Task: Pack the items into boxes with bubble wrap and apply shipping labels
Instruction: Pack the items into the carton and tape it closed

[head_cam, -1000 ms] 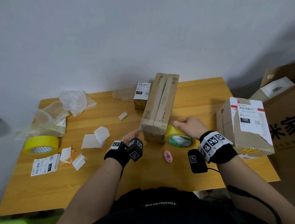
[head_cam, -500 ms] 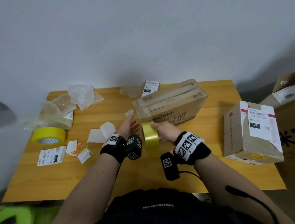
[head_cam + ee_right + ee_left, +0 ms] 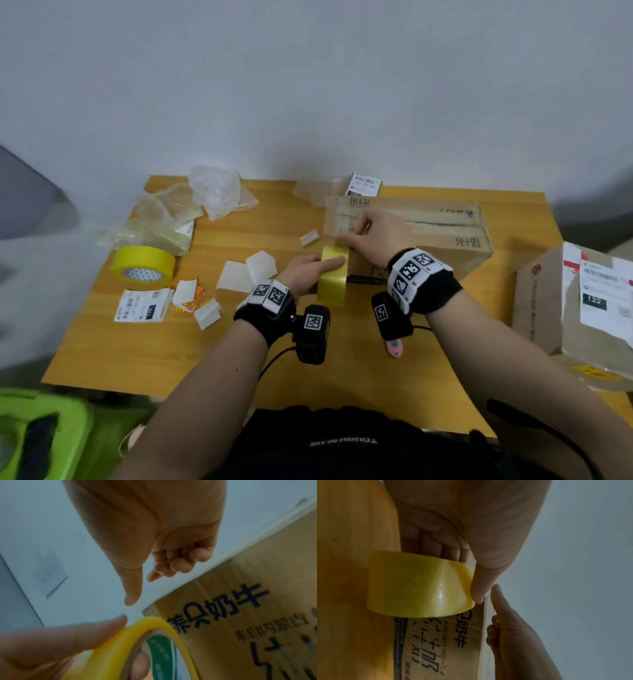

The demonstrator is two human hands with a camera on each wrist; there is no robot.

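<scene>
A long brown cardboard box (image 3: 428,226) lies crosswise on the wooden table (image 3: 171,349), its printed side (image 3: 436,649) (image 3: 257,601) facing me. My left hand (image 3: 308,274) (image 3: 471,527) grips a yellow tape roll (image 3: 332,281) (image 3: 419,585) (image 3: 154,635) upright against the box's near left corner, thumb on the outside and a finger in the core. My right hand (image 3: 373,236) (image 3: 145,527) rests on the box's top left corner. Its index finger lies straight along the top edge, the other fingers are curled, and the thumb stands apart.
A second yellow tape roll (image 3: 144,263) and crumpled plastic wrap (image 3: 215,192) lie at the left. Shipping labels (image 3: 142,310) and backing papers (image 3: 250,274) lie near it. A pink cutter (image 3: 394,347) sits under my right wrist. A labelled box (image 3: 575,298) stands right, a small one (image 3: 364,185) behind.
The long box has turned from lengthwise to crosswise. The tape roll rose from lying flat by the box into my left hand. My right hand left the roll for the box's top corner.
</scene>
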